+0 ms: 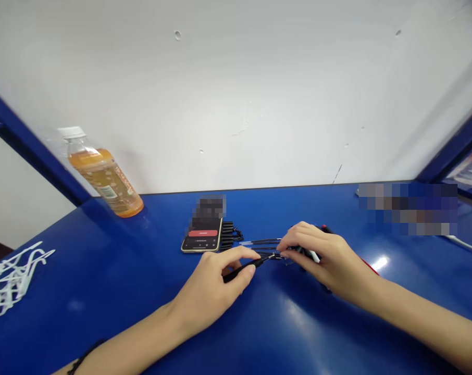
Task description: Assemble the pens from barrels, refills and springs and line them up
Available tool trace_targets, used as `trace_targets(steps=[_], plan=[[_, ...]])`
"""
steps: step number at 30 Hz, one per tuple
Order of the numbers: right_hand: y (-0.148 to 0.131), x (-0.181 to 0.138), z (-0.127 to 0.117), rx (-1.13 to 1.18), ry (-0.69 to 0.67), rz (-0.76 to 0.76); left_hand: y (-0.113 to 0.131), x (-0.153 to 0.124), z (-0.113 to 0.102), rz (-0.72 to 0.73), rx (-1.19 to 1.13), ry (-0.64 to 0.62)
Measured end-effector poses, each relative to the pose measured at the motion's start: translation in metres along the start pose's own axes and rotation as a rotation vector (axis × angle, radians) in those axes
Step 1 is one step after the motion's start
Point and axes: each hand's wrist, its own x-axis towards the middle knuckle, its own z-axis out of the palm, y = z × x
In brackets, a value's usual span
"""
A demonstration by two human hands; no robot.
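Note:
My left hand (pixel 210 289) is closed round a slim black pen barrel (pixel 255 264), which slants up to the right. A thin pale tip sticks out of its far end. At that tip the fingertips of my right hand (pixel 333 255) are pinched together; whatever sits between them is too small to make out. Behind the hands lie several thin dark pen refills (pixel 263 241), side by side. Short black cylindrical pieces (pixel 227 234) form a row to their left. Dark and red items under my right hand are mostly hidden.
A phone (pixel 201 245) lies left of the black pieces. An orange drink bottle (pixel 107 179) stands at the back left, near the white wall (pixel 236 94). White bent strips (pixel 13 278) lie at the left edge. A white cable (pixel 468 245) runs along the right.

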Motion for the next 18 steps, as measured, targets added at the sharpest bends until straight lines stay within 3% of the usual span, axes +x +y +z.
trace_targets(steps=[18], plan=[[0.0006,-0.0031,0.0030,0.036,-0.008,-0.036,-0.0008,-0.0007,-0.0004,0.033,0.029,0.002]])
